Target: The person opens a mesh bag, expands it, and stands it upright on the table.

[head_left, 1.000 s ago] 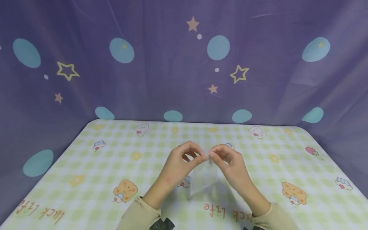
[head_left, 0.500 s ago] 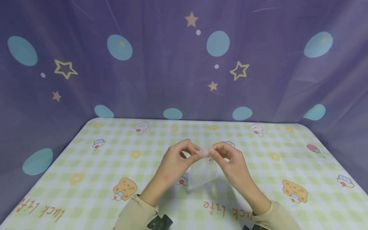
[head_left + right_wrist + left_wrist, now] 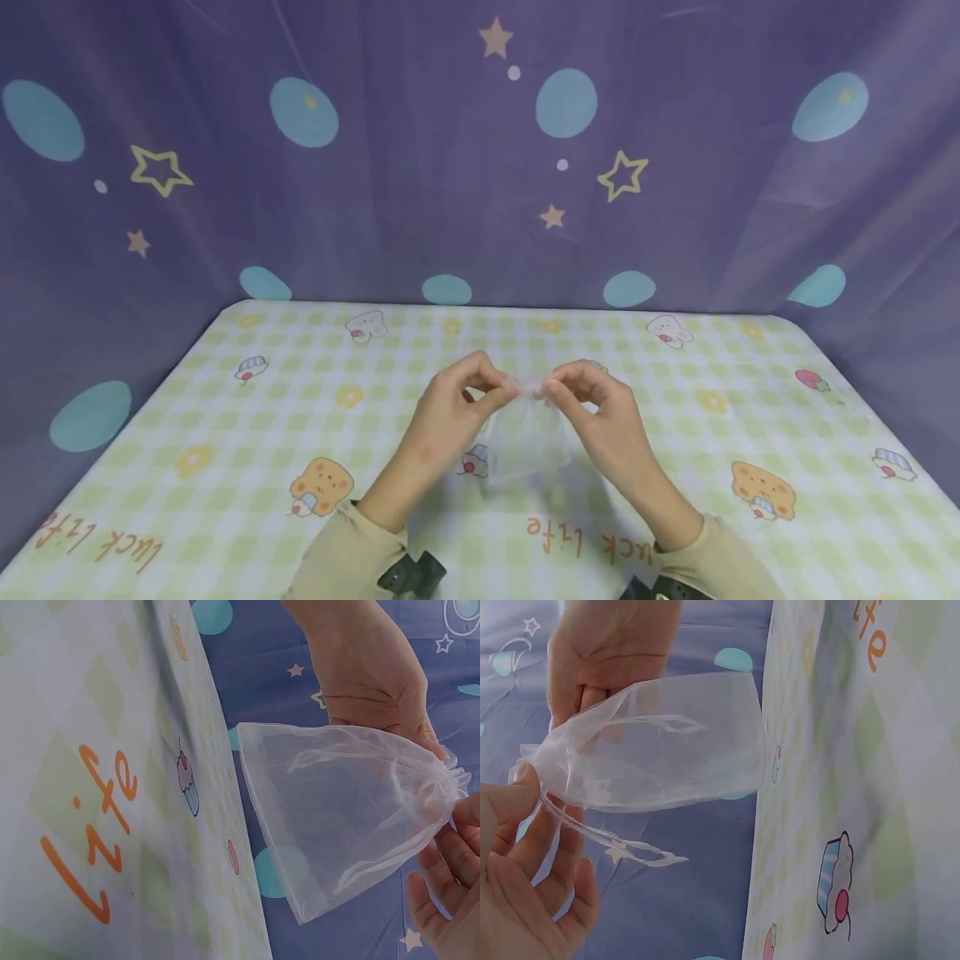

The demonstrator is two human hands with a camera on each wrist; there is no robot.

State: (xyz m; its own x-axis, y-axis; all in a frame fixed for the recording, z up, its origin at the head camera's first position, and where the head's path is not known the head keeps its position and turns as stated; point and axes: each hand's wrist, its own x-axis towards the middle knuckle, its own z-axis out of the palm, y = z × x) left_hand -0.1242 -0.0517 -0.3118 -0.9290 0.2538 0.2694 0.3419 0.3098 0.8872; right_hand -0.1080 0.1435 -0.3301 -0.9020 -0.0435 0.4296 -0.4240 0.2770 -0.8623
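A sheer white organza drawstring pouch [image 3: 528,446] hangs between the two hands, above the table. My left hand [image 3: 456,408] pinches one side of its gathered mouth between thumb and fingertips. On the other side, my right hand [image 3: 602,412] pinches the mouth the same way. In the left wrist view the pouch [image 3: 682,742] looks flat, and a looped white drawstring [image 3: 622,841] dangles beside it. From the right wrist the pouch [image 3: 322,802] shows its gathered neck at the fingertips and its straight bottom edge. No contents show through the sheer fabric.
Under the hands lies a table with a green-and-white checked cloth [image 3: 247,433] printed with cartoon figures and lettering. Behind it hangs a purple curtain [image 3: 450,167] with blue ovals and stars. Dark wrist straps [image 3: 412,575] sit at the sleeves.
My left hand has drawn a little leftward from the right one, so the gap at the pouch's mouth is wider. The pouch has spread between them. The head view has tilted slightly.
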